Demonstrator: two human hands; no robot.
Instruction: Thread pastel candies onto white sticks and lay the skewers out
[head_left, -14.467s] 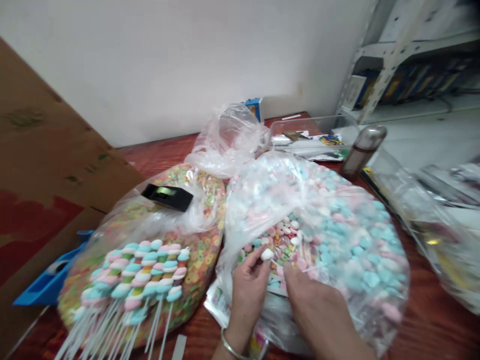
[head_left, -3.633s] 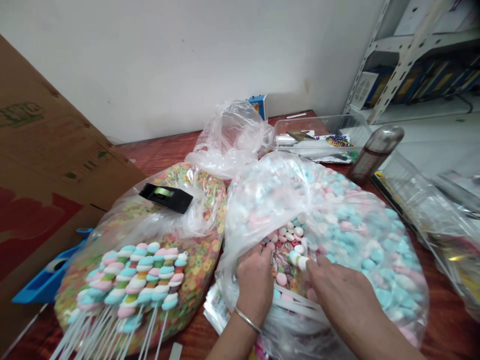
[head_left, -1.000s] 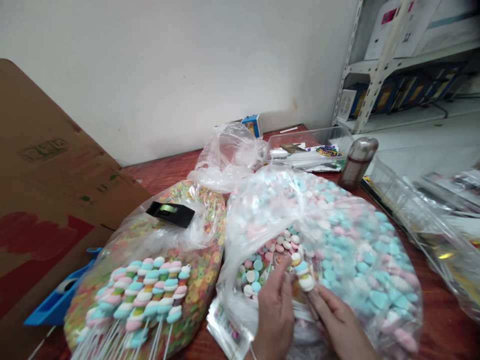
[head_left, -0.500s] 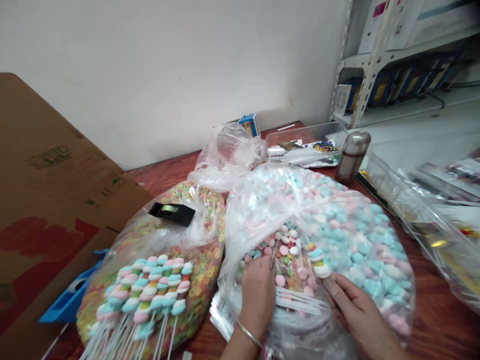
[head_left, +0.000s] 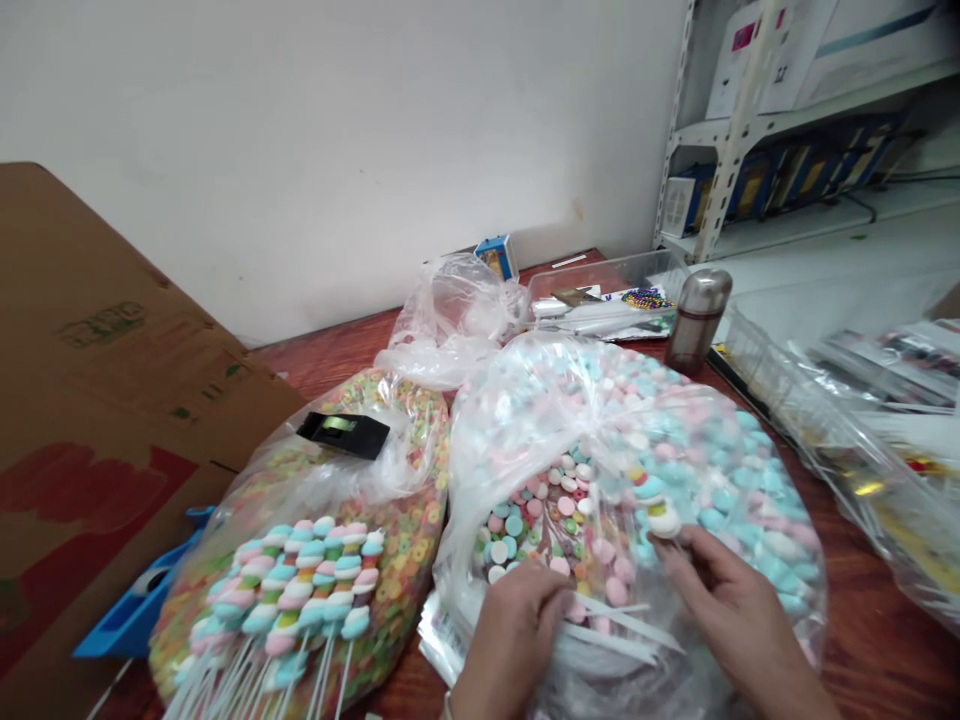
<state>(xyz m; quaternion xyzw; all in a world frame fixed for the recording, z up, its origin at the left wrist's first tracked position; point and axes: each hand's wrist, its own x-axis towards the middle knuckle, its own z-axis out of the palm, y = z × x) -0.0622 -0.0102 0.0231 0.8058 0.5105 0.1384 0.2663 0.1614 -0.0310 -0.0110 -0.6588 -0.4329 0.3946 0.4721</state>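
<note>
Candy stack held at the marshmallow bag, right hand clamped, left hand's grip unconfirmed

A pale wall [head_left: 375, 130] stands behind the marshmallow bag [head_left: 510, 400], which rests on a reddish-brown table [head_left: 877, 640]. A cardboard box [head_left: 82, 380] is located well to the left of the bag; metal shelving [head_left: 716, 195] stands beyond it to the right. Just left of the bag lies a second clear bag of candy rings [head_left: 416, 540]. A crumpled plastic bag [head_left: 450, 315] lies behind the marshmallow bag, and a metallic bottle [head_left: 697, 320] stands behind its right part.

The right hand [head_left: 731, 590] is at the bag's near right portion, thumb and fingers clamped at the base of a candy stack [head_left: 656, 505]. The left hand [head_left: 514, 620] is at the bag's near edge, fingers curled; whether it grips anything cannot be told.

Left of the bag, finished skewers [head_left: 300, 580] lie in a bundle on the second bag, with a black device [head_left: 345, 434] behind them. Several white sticks [head_left: 622, 630] lie across the marshmallow bag's near part, between the hands. Smallest are the loose sweets [head_left: 517, 520] in the bag's opening: pink, blue and white pieces, with some rings among them.

The candy stack is tilted, over the bag's right half. Its lower end is hidden by the fingers.
</note>
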